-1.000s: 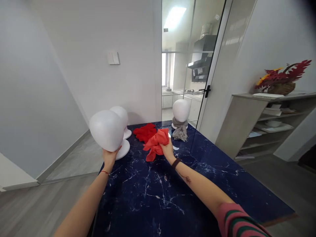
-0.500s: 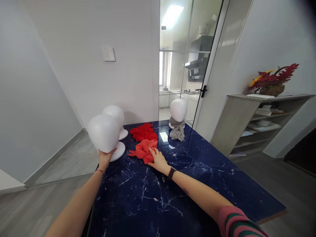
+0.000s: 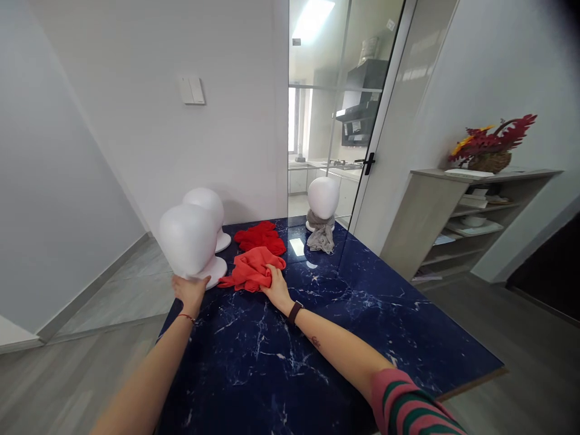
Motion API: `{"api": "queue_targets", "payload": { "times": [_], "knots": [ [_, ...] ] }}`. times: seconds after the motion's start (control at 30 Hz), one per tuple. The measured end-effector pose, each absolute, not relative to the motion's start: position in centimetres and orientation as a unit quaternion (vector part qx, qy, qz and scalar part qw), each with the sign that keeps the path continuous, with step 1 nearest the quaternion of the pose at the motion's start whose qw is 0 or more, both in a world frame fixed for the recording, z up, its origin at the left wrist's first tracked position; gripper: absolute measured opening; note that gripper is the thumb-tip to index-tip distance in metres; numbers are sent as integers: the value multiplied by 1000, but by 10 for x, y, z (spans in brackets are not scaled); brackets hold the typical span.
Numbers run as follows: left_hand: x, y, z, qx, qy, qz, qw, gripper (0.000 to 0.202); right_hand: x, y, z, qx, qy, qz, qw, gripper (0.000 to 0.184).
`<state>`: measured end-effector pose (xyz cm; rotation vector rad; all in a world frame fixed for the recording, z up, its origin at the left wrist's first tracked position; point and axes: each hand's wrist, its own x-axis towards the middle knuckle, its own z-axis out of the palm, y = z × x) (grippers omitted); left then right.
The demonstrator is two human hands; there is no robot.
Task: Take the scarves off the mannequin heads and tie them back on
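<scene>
A white mannequin head (image 3: 188, 235) stands at the left edge of the dark blue marbled table (image 3: 281, 356). My left hand (image 3: 189, 294) is closed around its neck, fingers partly hidden behind it. My right hand (image 3: 276, 287) grips the right side of a bunched coral-red scarf (image 3: 251, 269), whose left end reaches the head's round base. Behind it lies a crumpled deeper red scarf (image 3: 260, 237). A second white mannequin head (image 3: 206, 202) stands behind the first, partly covered by it. Toward the back right, a third head (image 3: 323, 196) has a grey scarf (image 3: 321, 237) around its neck.
A wall with a light switch (image 3: 193, 90) rises behind the table. Beside it is a glass door (image 3: 335, 121) with a black handle (image 3: 369, 164), a kitchen showing through. A shelf unit (image 3: 408, 223) at right carries a basket of red leaves (image 3: 492, 160).
My right hand has shifted left with the coral-red scarf, bringing its end closer to the near head's base. My left hand stays at that head's neck. The camera view has turned slightly.
</scene>
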<state>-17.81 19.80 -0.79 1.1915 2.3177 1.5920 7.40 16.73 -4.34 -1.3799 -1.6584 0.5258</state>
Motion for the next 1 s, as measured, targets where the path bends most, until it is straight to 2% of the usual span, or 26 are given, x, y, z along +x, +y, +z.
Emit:
{"api": "queue_targets", "payload": {
  "times": [0.07,0.13,0.27,0.37,0.47,0.53,0.63,0.73,1.0],
  "knots": [
    [-155,182,-14,296,791,536,20,84,74,168,-47,-566,-650,200,467,58],
    [-124,167,-22,298,788,539,17,71,74,170,-49,-573,-639,191,476,59],
    [-57,148,-31,465,717,519,35,56,77,167,-51,-538,-662,197,482,66],
    [-25,142,-34,652,611,447,-32,47,92,162,-50,-468,-700,227,489,72],
    [-16,141,-38,720,591,361,-49,40,128,162,-51,-430,-717,253,487,71],
    [-17,142,-41,725,607,322,-53,40,161,171,-51,-476,-688,224,499,60],
    [-18,142,-45,717,625,301,-75,41,214,201,-47,-612,-607,104,496,44],
    [-17,141,-46,716,624,300,-87,41,256,243,-38,-695,-550,27,461,44],
    [-14,139,-42,709,614,322,-126,40,288,339,-14,-766,-510,3,391,41]
  ]
}}
